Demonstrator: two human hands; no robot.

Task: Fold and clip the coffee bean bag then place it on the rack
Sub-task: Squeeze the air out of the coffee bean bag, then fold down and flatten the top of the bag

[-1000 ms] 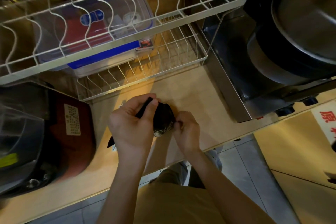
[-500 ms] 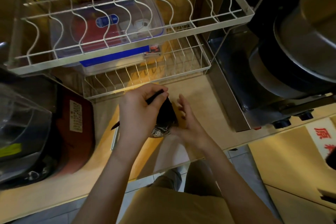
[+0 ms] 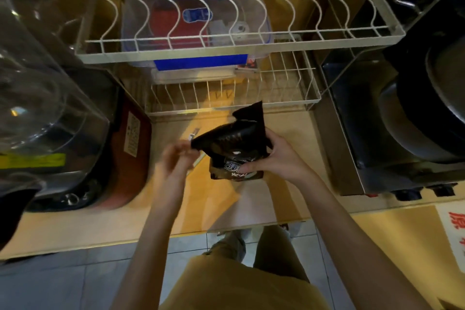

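The black coffee bean bag stands on the wooden counter, its top flap sticking up and unfolded. My right hand grips the bag's right side and lower front. My left hand, blurred by motion, touches the bag's left top corner with its fingertips. A small pale object that may be the clip lies on the counter just behind that corner, partly hidden. The white wire rack has a lower shelf right behind the bag and an upper shelf above it.
A clear plastic box with a blue lid edge sits on the lower shelf, left part. A red appliance with a clear jug crowds the left. A steel machine with a big pot stands at the right.
The bag has been opened out from a bundled shape and now stands upright. My right hand moved round to grip its right side. My left hand slid off the top to the left corner.
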